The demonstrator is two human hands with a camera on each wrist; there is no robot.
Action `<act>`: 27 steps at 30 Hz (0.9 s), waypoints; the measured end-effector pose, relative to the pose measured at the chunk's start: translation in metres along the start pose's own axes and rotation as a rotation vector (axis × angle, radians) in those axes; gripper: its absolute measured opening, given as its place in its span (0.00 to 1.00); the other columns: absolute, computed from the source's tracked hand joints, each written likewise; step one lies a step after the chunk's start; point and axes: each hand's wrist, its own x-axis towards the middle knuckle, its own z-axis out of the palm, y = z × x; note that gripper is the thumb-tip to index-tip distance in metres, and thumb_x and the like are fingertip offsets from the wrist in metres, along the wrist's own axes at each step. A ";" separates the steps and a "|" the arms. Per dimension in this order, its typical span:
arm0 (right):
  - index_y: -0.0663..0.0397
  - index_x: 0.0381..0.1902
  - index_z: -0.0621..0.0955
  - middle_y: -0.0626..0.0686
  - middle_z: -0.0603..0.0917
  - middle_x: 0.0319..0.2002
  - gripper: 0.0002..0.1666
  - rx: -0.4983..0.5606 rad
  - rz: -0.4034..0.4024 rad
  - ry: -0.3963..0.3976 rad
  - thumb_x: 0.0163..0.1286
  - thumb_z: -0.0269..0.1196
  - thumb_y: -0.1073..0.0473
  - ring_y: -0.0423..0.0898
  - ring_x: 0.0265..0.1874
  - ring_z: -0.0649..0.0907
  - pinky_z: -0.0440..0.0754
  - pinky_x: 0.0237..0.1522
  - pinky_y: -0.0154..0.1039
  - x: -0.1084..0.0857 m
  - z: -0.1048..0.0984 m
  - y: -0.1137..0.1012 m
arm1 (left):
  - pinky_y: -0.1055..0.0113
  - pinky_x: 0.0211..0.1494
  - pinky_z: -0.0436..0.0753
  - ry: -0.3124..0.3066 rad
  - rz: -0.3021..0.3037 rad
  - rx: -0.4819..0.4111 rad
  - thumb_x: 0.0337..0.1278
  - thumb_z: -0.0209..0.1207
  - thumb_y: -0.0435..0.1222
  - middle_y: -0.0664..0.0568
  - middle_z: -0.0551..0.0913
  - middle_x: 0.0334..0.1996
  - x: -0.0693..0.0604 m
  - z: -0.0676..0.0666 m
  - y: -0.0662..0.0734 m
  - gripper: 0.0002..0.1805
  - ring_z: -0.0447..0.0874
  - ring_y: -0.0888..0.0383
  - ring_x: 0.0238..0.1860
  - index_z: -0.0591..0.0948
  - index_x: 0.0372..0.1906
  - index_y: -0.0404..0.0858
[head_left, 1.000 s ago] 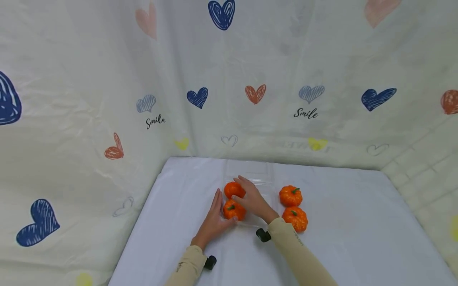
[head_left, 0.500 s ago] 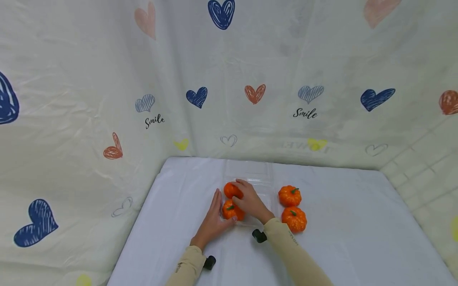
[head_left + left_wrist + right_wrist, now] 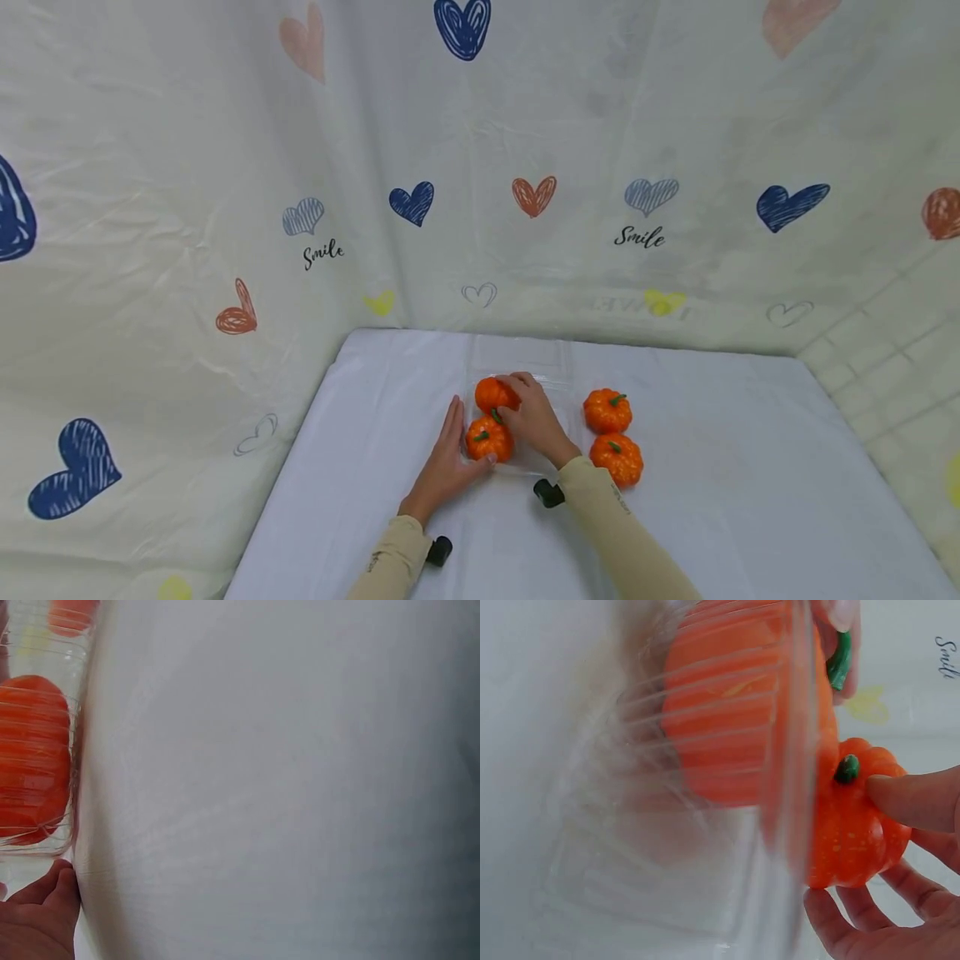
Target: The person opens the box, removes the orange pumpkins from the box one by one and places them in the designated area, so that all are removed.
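Ribbed, green-stemmed orange pumpkin (image 3: 492,394) was gripped by right hand (image 3: 536,423) over far-left corner of clear plastic box (image 3: 667,877), stem (image 3: 846,770) tipped toward second orange pumpkin (image 3: 489,442). Left hand (image 3: 444,472), fingers straight, was laid along box's left side.

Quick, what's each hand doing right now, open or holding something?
Left hand: open, fingers straight beside the clear container.
Right hand: holding the farther orange pumpkin of the two at that container.
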 end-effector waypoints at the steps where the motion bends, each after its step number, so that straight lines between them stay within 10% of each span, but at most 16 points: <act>1: 0.55 0.71 0.80 0.61 0.76 0.68 0.32 0.013 -0.001 0.004 0.71 0.72 0.67 0.61 0.66 0.77 0.78 0.68 0.60 -0.001 -0.001 0.000 | 0.41 0.79 0.62 0.000 -0.004 -0.002 0.61 0.69 0.64 0.54 0.40 0.89 0.000 0.000 0.000 0.65 0.53 0.47 0.84 0.45 0.89 0.43; 27: 0.61 0.72 0.77 0.60 0.77 0.63 0.32 0.162 0.074 0.105 0.74 0.72 0.61 0.58 0.60 0.81 0.84 0.62 0.54 -0.009 -0.043 0.006 | 0.42 0.81 0.60 0.010 0.015 0.021 0.61 0.68 0.65 0.57 0.39 0.88 0.002 0.000 -0.003 0.65 0.48 0.51 0.85 0.44 0.89 0.43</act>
